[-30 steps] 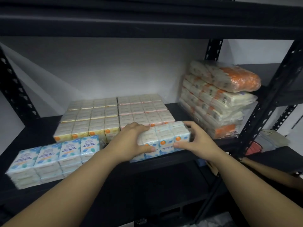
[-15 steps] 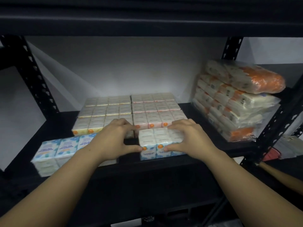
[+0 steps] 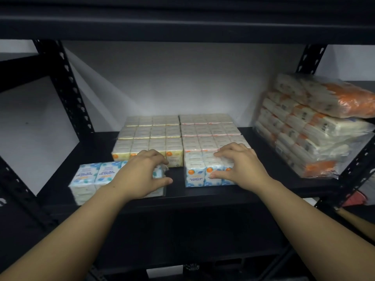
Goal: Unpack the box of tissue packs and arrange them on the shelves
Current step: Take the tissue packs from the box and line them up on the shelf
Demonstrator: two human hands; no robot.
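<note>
Two blue-and-white multipacks of mini tissues lie along the front of the black shelf (image 3: 269, 186). My left hand (image 3: 142, 175) covers the right end of the left blue pack (image 3: 95, 175), fingers curled over its top and thumb at its front corner. My right hand (image 3: 241, 165) grips the right blue pack (image 3: 195, 176), fingers spread on top, thumb on the front face. A narrow gap separates the two packs. Behind them sit a yellow-trimmed block of packs (image 3: 150, 134) and a pink-trimmed block (image 3: 207, 128).
Bagged orange-and-white tissue bundles (image 3: 316, 134) are stacked at the shelf's right end. Perforated black uprights (image 3: 69, 88) frame the bay and another shelf (image 3: 182, 21) runs close overhead. Another person's arm (image 3: 357, 222) shows at the lower right.
The right blue pack has been set down on the shelf front in front of the pink block. My left hand left it and moved onto the left blue pack.
</note>
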